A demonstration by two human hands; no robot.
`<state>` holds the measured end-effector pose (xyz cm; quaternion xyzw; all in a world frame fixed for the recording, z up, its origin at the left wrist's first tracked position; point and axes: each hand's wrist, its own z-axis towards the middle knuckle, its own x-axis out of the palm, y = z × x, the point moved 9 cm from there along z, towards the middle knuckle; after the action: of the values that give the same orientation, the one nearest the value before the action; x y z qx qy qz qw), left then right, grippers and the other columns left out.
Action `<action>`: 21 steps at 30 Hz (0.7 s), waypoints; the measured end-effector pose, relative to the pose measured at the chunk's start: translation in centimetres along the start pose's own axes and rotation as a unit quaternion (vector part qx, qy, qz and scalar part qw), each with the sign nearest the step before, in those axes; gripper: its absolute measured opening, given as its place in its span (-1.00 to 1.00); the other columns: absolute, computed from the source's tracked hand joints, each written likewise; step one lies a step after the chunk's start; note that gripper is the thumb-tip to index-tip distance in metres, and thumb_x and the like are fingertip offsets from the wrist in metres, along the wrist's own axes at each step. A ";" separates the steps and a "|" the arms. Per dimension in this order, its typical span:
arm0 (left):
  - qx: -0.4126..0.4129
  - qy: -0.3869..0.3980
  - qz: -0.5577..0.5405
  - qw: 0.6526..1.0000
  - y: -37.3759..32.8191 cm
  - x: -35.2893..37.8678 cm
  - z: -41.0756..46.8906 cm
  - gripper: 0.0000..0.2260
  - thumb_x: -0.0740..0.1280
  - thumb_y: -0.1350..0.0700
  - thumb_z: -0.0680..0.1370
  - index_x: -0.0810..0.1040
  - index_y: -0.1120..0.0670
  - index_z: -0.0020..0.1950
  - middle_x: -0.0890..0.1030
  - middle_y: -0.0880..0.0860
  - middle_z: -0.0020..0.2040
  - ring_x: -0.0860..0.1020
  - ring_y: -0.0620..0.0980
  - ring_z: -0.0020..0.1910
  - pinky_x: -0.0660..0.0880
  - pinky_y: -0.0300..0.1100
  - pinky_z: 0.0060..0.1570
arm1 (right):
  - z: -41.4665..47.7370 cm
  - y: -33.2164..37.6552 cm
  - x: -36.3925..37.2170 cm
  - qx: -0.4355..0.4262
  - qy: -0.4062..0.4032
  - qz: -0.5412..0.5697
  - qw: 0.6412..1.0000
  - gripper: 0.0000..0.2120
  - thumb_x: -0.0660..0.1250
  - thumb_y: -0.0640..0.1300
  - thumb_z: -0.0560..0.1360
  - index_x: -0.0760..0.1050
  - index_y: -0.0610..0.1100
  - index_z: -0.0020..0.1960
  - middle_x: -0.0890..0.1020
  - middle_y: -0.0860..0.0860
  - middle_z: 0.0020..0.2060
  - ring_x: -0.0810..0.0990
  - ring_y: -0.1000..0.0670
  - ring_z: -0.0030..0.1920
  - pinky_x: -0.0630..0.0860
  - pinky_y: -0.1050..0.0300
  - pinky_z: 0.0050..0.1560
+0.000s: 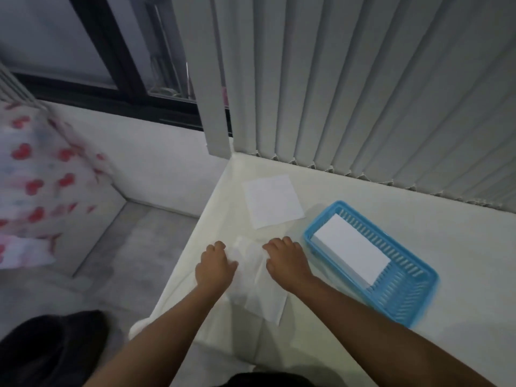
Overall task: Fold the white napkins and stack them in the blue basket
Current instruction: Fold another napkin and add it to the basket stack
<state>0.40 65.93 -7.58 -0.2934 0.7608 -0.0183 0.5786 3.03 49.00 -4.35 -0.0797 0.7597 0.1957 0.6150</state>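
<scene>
Napkin in work: one white loose napkin (252, 277) lies on the near left part of the table (460, 247), between the two hands. It is not flat; its middle part is lifted and wrinkled, and its near corner lies on the table surface beside the right forearm.
Left hand: the left hand (215, 265) is at the left side of the loose napkin, knuckles up. The fingers are curled and they hold the left edge of the paper.
Right hand: the right hand (286, 262) is at the right side of the same napkin, also knuckles up. Its curled fingers hold the far right edge. The picture is a little blurred here, so the exact place of each fingertip cannot be told.
Second napkin: a flat napkin (273, 201) lies open on the table, farther than the hands and apart from them, near the far left corner.
Basket: the blue basket (413, 317) stands on the table to the right of the right hand, near it but not touching. It is turned diagonally.
Folded stack: a white folded stack (351, 256) lies inside the basket, in its far half, and the near half shows the slotted bottom.
Behind the table: grey vertical blinds (363, 93) hang along the far edge.
Left of the table: a dark-framed window (83, 51), a grey floor (134, 247), and a cloth with red hearts (36, 177).
</scene>
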 end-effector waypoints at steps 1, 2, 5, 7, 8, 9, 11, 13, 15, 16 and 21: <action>-0.019 0.004 -0.001 1.000 0.8 0.4 -0.5 -0.56 0.37 -0.07 0.46 0.36 0.07 0.25 0.48 0.08 0.17 0.50 0.12 0.14 0.53 0.01 0.07 | 0.7 0.4 0.5 -0.008 0.026 -0.001 1.000 -0.64 0.13 -0.13 0.59 0.38 -0.07 0.37 0.48 -0.04 0.32 0.43 -0.11 0.27 0.34 -0.03 0.28; -0.034 0.007 -0.005 0.999 1.4 0.8 -1.0 -0.55 0.38 -0.08 0.45 0.35 0.07 0.23 0.47 0.08 0.16 0.51 0.12 0.11 0.54 0.02 0.05 | 1.3 0.8 1.0 -0.016 0.049 -0.005 0.999 -0.62 0.12 -0.15 0.58 0.36 -0.09 0.39 0.47 -0.06 0.34 0.42 -0.12 0.28 0.34 -0.03 0.29; -0.057 0.013 -0.043 0.997 2.5 1.5 -1.6 -0.61 0.36 -0.02 0.47 0.33 0.07 0.19 0.46 0.08 0.13 0.55 0.14 0.03 0.56 0.01 -0.03 | 2.4 1.2 2.4 -0.027 0.095 0.001 0.995 -0.60 0.14 -0.20 0.54 0.36 -0.11 0.37 0.45 -0.10 0.31 0.42 -0.15 0.25 0.39 -0.03 0.23; -0.059 0.024 -0.069 0.996 2.5 1.7 -1.6 -0.68 0.33 0.04 0.49 0.35 0.08 0.17 0.50 0.08 0.10 0.56 0.14 0.01 0.54 -0.03 -0.04 | 2.9 1.1 2.8 -0.020 0.103 0.016 0.994 -0.61 0.15 -0.21 0.52 0.38 -0.11 0.34 0.45 -0.11 0.27 0.44 -0.15 0.21 0.44 -0.03 0.16; -0.057 0.033 -0.076 0.995 2.4 1.8 -1.4 -0.72 0.31 0.06 0.49 0.36 0.08 0.15 0.53 0.07 0.07 0.57 0.12 0.00 0.53 -0.04 -0.04 | 3.0 1.0 2.8 -0.013 0.108 0.024 0.994 -0.61 0.15 -0.20 0.52 0.37 -0.11 0.34 0.45 -0.11 0.25 0.45 -0.16 0.20 0.46 -0.03 0.13; -0.055 0.046 -0.081 0.994 2.3 1.9 -1.1 -0.75 0.30 0.09 0.49 0.38 0.08 0.14 0.56 0.07 0.05 0.57 0.11 0.00 0.53 -0.04 -0.04 | 3.3 1.0 2.8 -0.008 0.114 0.032 0.993 -0.61 0.14 -0.19 0.52 0.36 -0.11 0.34 0.46 -0.11 0.24 0.48 -0.16 0.18 0.47 -0.02 0.10; -0.043 0.073 -0.073 0.994 2.0 1.8 -0.3 -0.81 0.26 0.15 0.47 0.46 0.09 0.08 0.60 0.07 0.02 0.57 0.10 -0.01 0.53 -0.06 -0.04 | 3.7 1.0 2.6 0.000 0.125 0.040 0.991 -0.60 0.14 -0.15 0.53 0.33 -0.10 0.37 0.50 -0.11 0.24 0.52 -0.17 0.17 0.46 0.01 0.09; -0.017 0.083 -0.043 0.995 1.5 1.2 0.6 -0.83 0.22 0.18 0.46 0.53 0.08 0.01 0.60 0.05 0.03 0.56 0.07 0.01 0.53 -0.09 -0.05 | 4.3 1.2 2.0 -0.003 0.122 0.034 0.992 -0.56 0.17 -0.11 0.54 0.29 -0.08 0.42 0.50 -0.10 0.28 0.50 -0.15 0.21 0.43 0.00 0.15; 0.025 0.064 0.002 0.998 0.7 0.0 1.4 -0.82 0.19 0.16 0.48 0.55 0.06 0.01 0.58 0.04 0.03 0.54 0.07 0.02 0.51 -0.11 -0.06 | 5.1 1.4 1.1 -0.013 0.101 0.019 0.995 -0.50 0.21 -0.07 0.54 0.23 -0.06 0.46 0.45 -0.09 0.34 0.44 -0.14 0.27 0.42 -0.04 0.21; 0.052 0.054 0.025 0.997 0.3 -0.6 1.7 -0.82 0.19 0.15 0.49 0.54 0.05 0.02 0.57 0.04 0.04 0.54 0.08 0.02 0.50 -0.11 -0.07 | 5.4 1.6 0.6 -0.019 0.094 0.012 0.995 -0.47 0.22 -0.07 0.54 0.19 -0.05 0.48 0.41 -0.08 0.37 0.41 -0.14 0.30 0.41 -0.04 0.24; 0.148 0.087 0.078 0.982 -1.5 -0.9 1.5 -0.84 0.13 0.16 0.54 0.40 0.02 0.08 0.59 0.07 -0.01 0.53 0.12 -0.08 0.48 -0.06 -0.13 | 6.3 1.7 0.7 -0.002 0.193 0.102 0.976 -0.35 0.19 -0.17 0.54 0.01 0.07 0.55 0.29 -0.09 0.47 0.30 -0.18 0.41 0.30 -0.09 0.39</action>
<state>2.51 65.58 -6.73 -0.1415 0.8176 -0.1108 0.5470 7.97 53.13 -5.78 -0.0394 0.8678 0.2397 0.4334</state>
